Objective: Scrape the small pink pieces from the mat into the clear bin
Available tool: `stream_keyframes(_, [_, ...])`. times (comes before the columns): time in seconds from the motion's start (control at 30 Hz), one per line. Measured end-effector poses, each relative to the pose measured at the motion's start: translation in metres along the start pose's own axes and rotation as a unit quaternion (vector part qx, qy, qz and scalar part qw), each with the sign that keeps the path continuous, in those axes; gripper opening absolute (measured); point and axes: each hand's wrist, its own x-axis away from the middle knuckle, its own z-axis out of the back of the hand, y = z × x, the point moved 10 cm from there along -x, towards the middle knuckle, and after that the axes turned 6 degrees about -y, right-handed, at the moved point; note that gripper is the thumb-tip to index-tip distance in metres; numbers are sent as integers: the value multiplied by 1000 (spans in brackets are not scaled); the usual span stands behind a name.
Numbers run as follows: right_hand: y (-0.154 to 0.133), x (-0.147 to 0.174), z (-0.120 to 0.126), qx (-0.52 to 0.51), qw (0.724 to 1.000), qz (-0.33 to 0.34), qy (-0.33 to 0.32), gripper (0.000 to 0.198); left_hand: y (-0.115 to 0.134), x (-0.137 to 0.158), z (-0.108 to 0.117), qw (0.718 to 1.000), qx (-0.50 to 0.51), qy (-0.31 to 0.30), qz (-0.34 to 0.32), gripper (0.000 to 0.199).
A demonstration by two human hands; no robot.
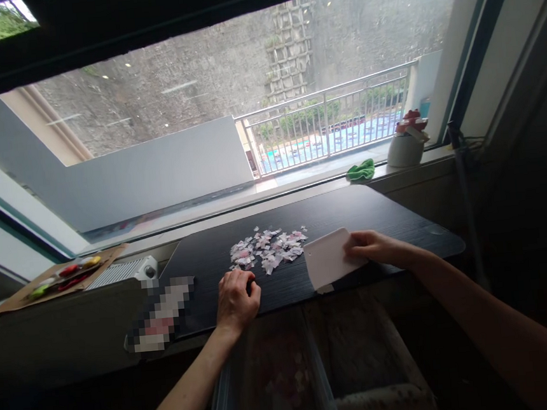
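Observation:
My right hand [364, 248] grips a thin white plastic scraper [328, 257] by its right edge. The scraper is tilted up over the black tabletop [331, 207], with a small hole near its left edge. Close to its left lies a loose heap of torn paper scraps [268, 249], white and pinkish. My left hand [237, 296] rests at the table's front edge just below the heap, its fingers curled into a loose fist with no object showing. One pale scrap [325, 288] lies under the scraper's lower edge.
Below the table's front edge stands a clear plastic bin [270, 384] with some scraps inside. A green cloth [361, 170] and a pale jug with a red top [406, 142] sit on the windowsill. At left are a radiator [123, 272] and a cardboard piece [81, 273] with colourful items.

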Motion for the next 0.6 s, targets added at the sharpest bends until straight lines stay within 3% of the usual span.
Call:
stream_keyframes(0.33, [-6, 16, 13, 17, 1000, -17, 0, 26, 0, 0, -1, 1000, 4, -5, 3, 12])
stream_keyframes(0.47, [-6, 17, 22, 25, 999, -1, 28, 25, 0, 0, 0, 1000, 7, -5, 5, 12])
stream_keyframes(0.6, [2, 9, 12, -16, 999, 10, 45, 29, -1, 0, -1, 1000, 14, -11, 14, 11])
